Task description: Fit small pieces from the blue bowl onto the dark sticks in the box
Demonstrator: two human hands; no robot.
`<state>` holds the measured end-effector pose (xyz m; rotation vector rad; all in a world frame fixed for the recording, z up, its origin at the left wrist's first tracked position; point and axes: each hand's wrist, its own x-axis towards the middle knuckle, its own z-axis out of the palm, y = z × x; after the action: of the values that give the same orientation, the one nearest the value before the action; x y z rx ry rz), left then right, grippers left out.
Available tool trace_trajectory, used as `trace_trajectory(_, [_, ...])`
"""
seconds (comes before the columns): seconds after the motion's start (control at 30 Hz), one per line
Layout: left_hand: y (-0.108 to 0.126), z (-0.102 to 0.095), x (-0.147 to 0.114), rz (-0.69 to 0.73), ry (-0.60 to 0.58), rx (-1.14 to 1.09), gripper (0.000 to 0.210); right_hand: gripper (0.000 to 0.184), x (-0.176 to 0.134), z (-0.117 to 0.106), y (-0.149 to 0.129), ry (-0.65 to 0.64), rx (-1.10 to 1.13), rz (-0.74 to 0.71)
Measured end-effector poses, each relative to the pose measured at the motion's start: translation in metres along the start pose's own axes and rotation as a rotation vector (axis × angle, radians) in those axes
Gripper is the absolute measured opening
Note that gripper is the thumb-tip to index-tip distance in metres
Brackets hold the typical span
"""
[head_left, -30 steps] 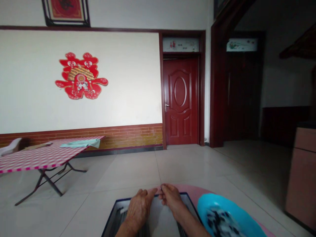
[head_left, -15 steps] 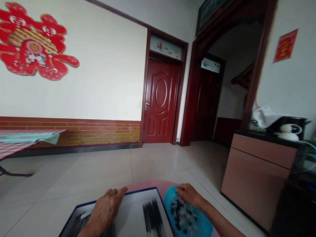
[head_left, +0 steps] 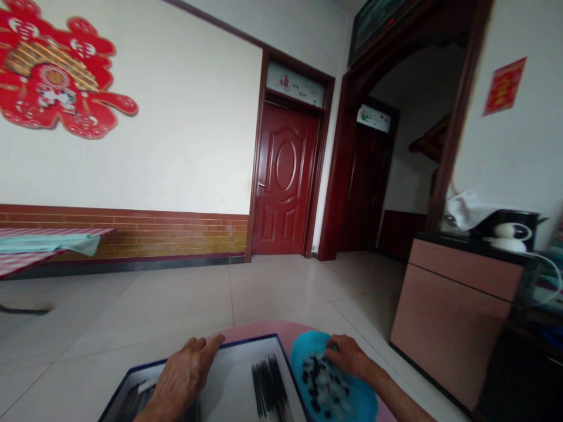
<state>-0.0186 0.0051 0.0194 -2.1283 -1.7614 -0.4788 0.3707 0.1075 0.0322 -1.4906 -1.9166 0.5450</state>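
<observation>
My left hand (head_left: 187, 366) rests across a shallow white box (head_left: 226, 387) with a dark blue rim, its fingers stretched out at the far edge and apparently holding nothing. Inside the box, right of that hand, lies a bundle of thin black sticks (head_left: 270, 384) with paler lower ends. More dark sticks are partly hidden under the left hand, near a small white piece (head_left: 147, 384). My right hand (head_left: 347, 354) is at the blue bowl (head_left: 363, 398), fingers pinched together over small black and whitish pieces (head_left: 323, 381). What the fingertips hold is hidden.
Box and bowl stand on a round pink surface (head_left: 285, 331). To the right is a brown cabinet (head_left: 457, 310) with a white cloth (head_left: 466, 210) on top. At left stands a table with a checked cloth (head_left: 26, 266). A red door (head_left: 285, 181) is in the far wall.
My right hand has shifted right and slightly down over the bowl. The left hand stays on the box. The whole view has moved a little.
</observation>
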Motion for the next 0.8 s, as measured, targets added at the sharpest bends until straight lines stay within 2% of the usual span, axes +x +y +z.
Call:
trace_trajectory(0.1, [0.003,-0.002,0.001,0.02,0.068,0.002,0.034,0.013,0.011,0.004,-0.017,0.06,0.0,-0.048])
trace_trajectory(0.17, [0.007,-0.007,0.001,0.021,0.113,-0.018,0.032,0.02,0.017,0.018,-0.043,0.072,0.044,-0.097])
trace_trajectory(0.27, [0.013,-0.013,0.002,0.004,0.165,-0.016,0.027,0.024,0.019,0.057,-0.099,0.032,0.228,-0.184])
trace_trajectory(0.37, [0.016,-0.016,0.001,-0.022,0.113,-0.031,0.02,0.022,0.01,0.104,-0.155,-0.124,0.371,-0.242])
trace_trajectory(0.43, [0.017,-0.016,0.001,-0.037,0.092,-0.034,0.019,0.02,0.003,0.133,-0.178,-0.196,0.412,-0.229])
trace_trajectory(0.5, [0.018,-0.017,0.001,-0.049,0.078,-0.033,0.018,0.022,-0.001,0.154,-0.187,-0.221,0.442,-0.193])
trace_trajectory(0.6, [0.02,-0.019,0.002,-0.054,0.057,-0.037,0.018,0.021,-0.006,0.172,-0.183,-0.255,0.544,-0.114])
trace_trajectory(0.7, [0.022,-0.02,0.002,-0.026,0.053,-0.043,0.018,0.019,-0.009,0.176,-0.174,-0.305,0.706,0.002])
trace_trajectory(0.8, [0.023,-0.019,0.001,0.003,0.079,-0.051,0.018,0.018,-0.01,0.174,-0.17,-0.351,0.843,0.043])
